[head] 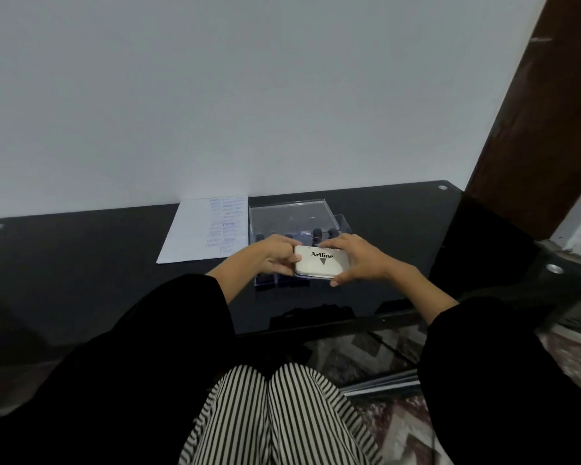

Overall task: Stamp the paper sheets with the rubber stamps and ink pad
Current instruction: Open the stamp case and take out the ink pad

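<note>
A closed white ink pad tin [320,263] marked "Artline" is held between both hands above the black glass table. My left hand [273,256] grips its left end, my right hand [356,260] its right end and near edge. Directly behind and under the tin stands a clear plastic box [294,214] of rubber stamps, with several dark stamp handles [317,233] showing above my fingers. A white paper sheet [203,229] lies to the left of the box, its right part covered with blue stamp prints.
The black glass table [81,263] meets a white wall at the back. A dark brown wooden post [534,112] rises at the right. Metal fittings dot the table corners. A patterned rug shows through the glass by my striped trousers.
</note>
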### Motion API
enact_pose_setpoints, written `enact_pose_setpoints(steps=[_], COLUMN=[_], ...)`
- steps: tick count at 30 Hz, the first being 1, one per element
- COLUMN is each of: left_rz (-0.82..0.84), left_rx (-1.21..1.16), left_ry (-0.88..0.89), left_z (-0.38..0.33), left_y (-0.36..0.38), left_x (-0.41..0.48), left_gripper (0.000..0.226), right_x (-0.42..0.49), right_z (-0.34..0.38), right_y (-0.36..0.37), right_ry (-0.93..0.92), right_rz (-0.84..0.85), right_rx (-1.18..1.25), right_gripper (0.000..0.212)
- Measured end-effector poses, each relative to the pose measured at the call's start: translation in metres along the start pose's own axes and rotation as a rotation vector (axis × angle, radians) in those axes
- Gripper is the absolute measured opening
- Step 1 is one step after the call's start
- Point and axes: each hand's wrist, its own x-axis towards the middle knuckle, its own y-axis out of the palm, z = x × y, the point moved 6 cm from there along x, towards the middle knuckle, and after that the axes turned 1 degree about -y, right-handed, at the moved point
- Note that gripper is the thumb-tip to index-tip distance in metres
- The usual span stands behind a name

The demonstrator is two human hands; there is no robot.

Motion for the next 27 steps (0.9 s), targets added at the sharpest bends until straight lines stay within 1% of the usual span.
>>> enact_pose_setpoints(steps=[4, 10, 12, 14, 17, 19, 21, 25, 27], left_rz=[-0.008, -0.037, -0.046, -0.028, -0.031, -0.042, -0.069, -0.162, -0.174], left_rx=[-0.072, -0.189, -0.207, -0.196, 0.025, 0.152, 0.267, 0.466, 0.511], left_ry=[-0.003, -0.017, 0.009, 0.053, 0.131, 0.142, 0.17, 0.267, 0.288], left_z=[0.031, 0.071, 0.079, 0.086, 0.092, 0.096, 0.097, 0.094, 0.094], left_y=[0.001, 0.002, 0.001, 0.0, -0.001, -0.002, -0.001, -0.001, -0.001], left_x=[-0.015, -0.02, -0.018, -0.016, -0.012, -0.008, -0.007, -0.003, -0.001], left_gripper=[0.045, 0.048, 0.055, 0.069, 0.085, 0.095, 0.1, 0.093, 0.09], right_x=[-0.012, -0.013, -0.011, -0.01, -0.008, -0.007, -0.004, -0.001, -0.001], right_z=[0.018, 0.027, 0.025, 0.022, 0.02, 0.017, 0.013, 0.007, 0.005], right_y=[0.018, 0.047, 0.055, 0.061, 0.069, 0.071, 0.071, 0.073, 0.072], right_ry=[-0.031, -0.021, -0.002, 0.015, 0.023, 0.031, 0.033, 0.043, 0.056], right_rz=[0.027, 0.07, 0.073, 0.079, 0.103, 0.11, 0.115, 0.149, 0.174], right_rx=[-0.037, -0.116, -0.127, -0.123, -0.122, -0.116, -0.115, -0.09, -0.052], right_gripper=[0.079, 0.078, 0.079, 0.079, 0.08, 0.08, 0.08, 0.08, 0.077])
